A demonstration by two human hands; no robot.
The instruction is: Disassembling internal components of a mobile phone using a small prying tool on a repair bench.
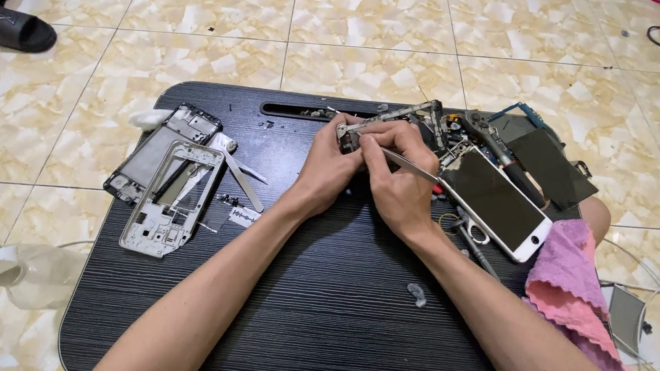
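1. Left hand (330,165) is clenched round a small grey metal phone part (346,132), pinning it near the far middle of the black wood-grain lap tray (323,300). Only the part's top edge shows above the fingers; rest is hidden.
2. Right hand (397,183) is pinched on slim silver metal tweezers (411,165); tips go in at the part, back end sticks out right toward the white phone.
3. Both hands touch each other over the part, so can't tell exactly where the tips land.
4. Just right of the hands: white smartphone w/ dark glass screen (497,202), lying tilted, face up.
5. Beyond it, far-right corner: heap of dark loose phone panels & parts (501,139), crowding the hands' far side.
6. Right edge: pink terry cloth (572,284) draped over the tray rim.
7. Left side, well apart: silver bare phone mid-frame (170,199) overlapping a black phone frame (168,141); second pair of silver tweezers (240,176) just beside them.
8. Near middle: small clear plastic scrap (416,294).
9. Off the tray: beige marble floor tiles (370,27), black sandals (13,6) far left.
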